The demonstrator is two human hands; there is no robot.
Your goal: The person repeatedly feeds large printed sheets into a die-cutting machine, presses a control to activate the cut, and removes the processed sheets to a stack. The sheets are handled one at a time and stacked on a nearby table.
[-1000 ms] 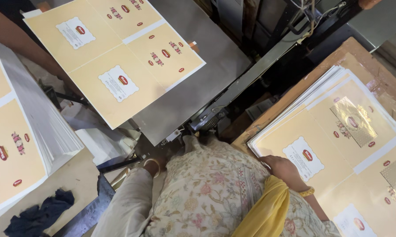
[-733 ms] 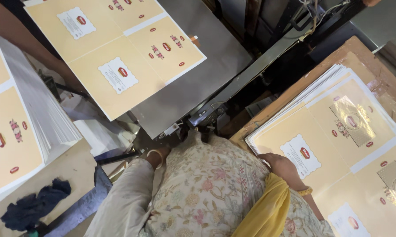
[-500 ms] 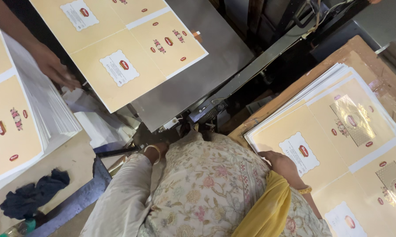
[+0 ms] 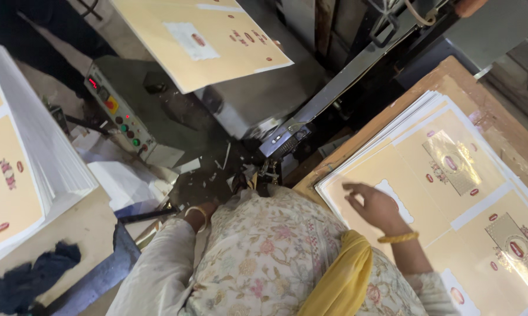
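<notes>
Right hand [image 4: 376,206]: fingers spread and slack, hovering over or lightly touching the near-left corner of the stack of pale orange printed card sheets [image 4: 451,187]. Gripping nothing; can't tell if the fingertips actually make contact. Yellow bangle at the wrist.

Left hand [image 4: 200,212]: mostly hidden behind the floral sleeve, only the wrist with a bangle shows, down low near the machine base. Can't tell whether it's closed or holding anything.

Key relation: the stack lies directly under and to the right of the right hand, on the wooden table [image 4: 451,76]. Its long axis runs diagonally, from near right to far left, and the sheets are slightly fanned along the far-left edge. Right hand is clearly the nearer one; left is well apart, on the other side of the body.

Further out: a single pale orange printed sheet [image 4: 199,38] lies tilted on the grey metal machine bed [image 4: 264,99], far centre. Grey control box with coloured buttons [image 4: 120,117] to its left. Tall second stack of printed sheets [image 4: 24,169] at far left. Dark blue rag [image 4: 29,281] lies near left.
</notes>
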